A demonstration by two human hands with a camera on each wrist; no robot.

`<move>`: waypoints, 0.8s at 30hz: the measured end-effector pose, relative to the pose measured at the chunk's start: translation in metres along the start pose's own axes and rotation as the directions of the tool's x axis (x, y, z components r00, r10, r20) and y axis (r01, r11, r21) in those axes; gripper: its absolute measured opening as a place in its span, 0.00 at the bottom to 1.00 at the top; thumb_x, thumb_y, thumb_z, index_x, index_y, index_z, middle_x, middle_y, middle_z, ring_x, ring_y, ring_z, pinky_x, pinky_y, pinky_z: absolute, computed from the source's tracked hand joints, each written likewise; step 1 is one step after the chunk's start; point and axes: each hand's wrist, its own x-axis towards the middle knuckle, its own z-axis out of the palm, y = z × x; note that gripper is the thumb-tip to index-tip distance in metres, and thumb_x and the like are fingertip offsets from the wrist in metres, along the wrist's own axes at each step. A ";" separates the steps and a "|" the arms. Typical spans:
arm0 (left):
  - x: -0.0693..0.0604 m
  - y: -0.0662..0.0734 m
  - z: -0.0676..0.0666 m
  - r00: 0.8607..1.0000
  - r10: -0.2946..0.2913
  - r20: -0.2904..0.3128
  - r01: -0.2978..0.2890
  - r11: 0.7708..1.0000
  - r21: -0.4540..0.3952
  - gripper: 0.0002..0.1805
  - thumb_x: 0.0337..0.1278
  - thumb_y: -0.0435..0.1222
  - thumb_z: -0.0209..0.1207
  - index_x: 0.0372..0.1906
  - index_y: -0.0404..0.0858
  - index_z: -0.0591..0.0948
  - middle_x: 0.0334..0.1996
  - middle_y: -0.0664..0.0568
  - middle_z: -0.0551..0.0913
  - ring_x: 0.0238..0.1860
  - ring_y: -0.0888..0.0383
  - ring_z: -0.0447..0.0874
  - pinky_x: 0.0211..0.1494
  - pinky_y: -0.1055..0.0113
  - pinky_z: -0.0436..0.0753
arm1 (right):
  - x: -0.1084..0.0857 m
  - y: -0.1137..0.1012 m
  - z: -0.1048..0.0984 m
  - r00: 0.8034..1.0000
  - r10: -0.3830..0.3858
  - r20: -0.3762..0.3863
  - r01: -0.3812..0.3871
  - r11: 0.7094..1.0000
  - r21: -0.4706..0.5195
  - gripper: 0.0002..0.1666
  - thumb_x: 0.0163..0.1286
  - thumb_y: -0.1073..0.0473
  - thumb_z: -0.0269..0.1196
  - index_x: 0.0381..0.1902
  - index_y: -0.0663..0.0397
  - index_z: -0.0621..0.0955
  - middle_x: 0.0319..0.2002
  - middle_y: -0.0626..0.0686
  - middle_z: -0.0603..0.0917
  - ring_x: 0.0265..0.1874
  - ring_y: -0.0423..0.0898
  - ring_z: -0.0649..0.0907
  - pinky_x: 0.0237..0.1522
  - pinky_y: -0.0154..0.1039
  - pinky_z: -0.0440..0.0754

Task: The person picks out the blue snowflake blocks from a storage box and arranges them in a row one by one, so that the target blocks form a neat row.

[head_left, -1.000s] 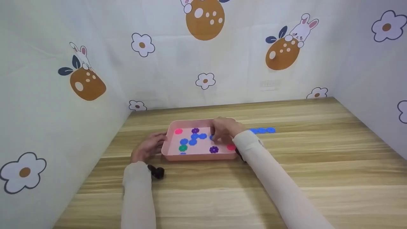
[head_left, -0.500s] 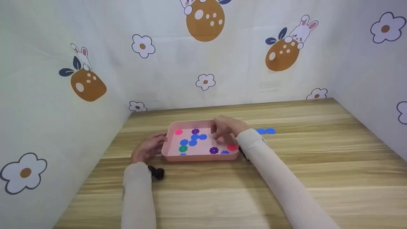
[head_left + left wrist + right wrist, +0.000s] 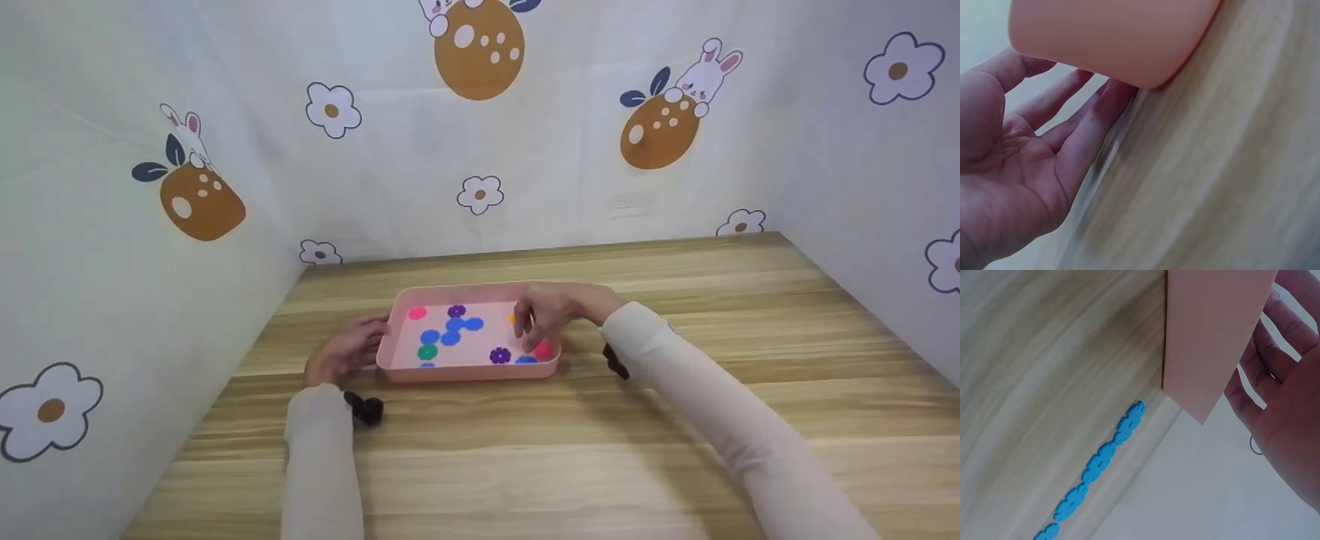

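A pink tray (image 3: pixel 469 372) holds loose flower-shaped pieces: blue ones (image 3: pixel 450 338), a green one (image 3: pixel 427 351), purple ones (image 3: pixel 500 355), pink ones (image 3: pixel 417 313). My left hand (image 3: pixel 349 349) touches the tray's left end with extended fingers; the left wrist view shows this hand (image 3: pixel 1033 152) against the outer wall (image 3: pixel 1112 39). Over the tray's right part, my right hand (image 3: pixel 551 311) has loosely bent fingers pointing down, with no piece visible in them. From the right wrist, the hand (image 3: pixel 1286 377) shows beyond the tray wall (image 3: pixel 1213 332), its fingertips hidden.
A row of blue flower pieces (image 3: pixel 1099 462) lies on the wooden table (image 3: pixel 480 450) right of the tray, mostly behind my right arm in the head view. A patterned cloth (image 3: pixel 397 165) stands behind the table and at both sides.
My right hand has moved right within the tray, after touching near a blue piece earlier. An orange piece shows beside its fingers, and the arm covers more of the blue row. The left hand stays.
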 end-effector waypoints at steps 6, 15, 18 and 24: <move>0.000 -0.001 -0.001 1.000 0.006 -0.002 -0.006 1.000 -0.008 0.31 0.72 0.40 0.54 0.76 0.40 0.63 0.67 0.43 0.76 0.53 0.58 0.81 0.58 0.65 0.83 | -0.010 0.001 0.005 0.996 -0.063 0.059 0.067 0.995 -0.073 0.08 0.61 0.57 0.73 0.39 0.48 0.88 0.36 0.47 0.84 0.36 0.43 0.78 0.38 0.34 0.76; 0.002 -0.001 -0.002 0.999 0.018 0.039 -0.017 0.999 -0.043 0.33 0.71 0.38 0.54 0.77 0.39 0.62 0.67 0.40 0.76 0.49 0.60 0.84 0.54 0.66 0.85 | -0.013 0.000 0.010 0.993 -0.064 0.097 0.081 0.978 -0.192 0.08 0.62 0.62 0.70 0.40 0.47 0.87 0.37 0.46 0.83 0.38 0.44 0.76 0.44 0.36 0.76; 0.001 0.000 -0.001 1.000 0.011 0.027 -0.010 0.999 -0.032 0.32 0.72 0.39 0.54 0.77 0.41 0.62 0.69 0.41 0.74 0.52 0.59 0.83 0.57 0.64 0.84 | -0.012 0.001 0.014 0.994 -0.076 0.083 0.091 0.977 -0.192 0.06 0.63 0.63 0.69 0.38 0.48 0.86 0.35 0.46 0.82 0.36 0.43 0.76 0.44 0.36 0.77; 0.000 -0.001 -0.002 1.000 -0.006 -0.005 0.006 1.000 -0.025 0.31 0.71 0.40 0.55 0.76 0.45 0.65 0.69 0.44 0.75 0.55 0.56 0.81 0.60 0.62 0.82 | -0.011 0.004 0.019 0.997 -0.069 0.023 0.071 0.992 -0.102 0.03 0.64 0.61 0.70 0.35 0.46 0.86 0.33 0.46 0.83 0.34 0.43 0.77 0.40 0.35 0.76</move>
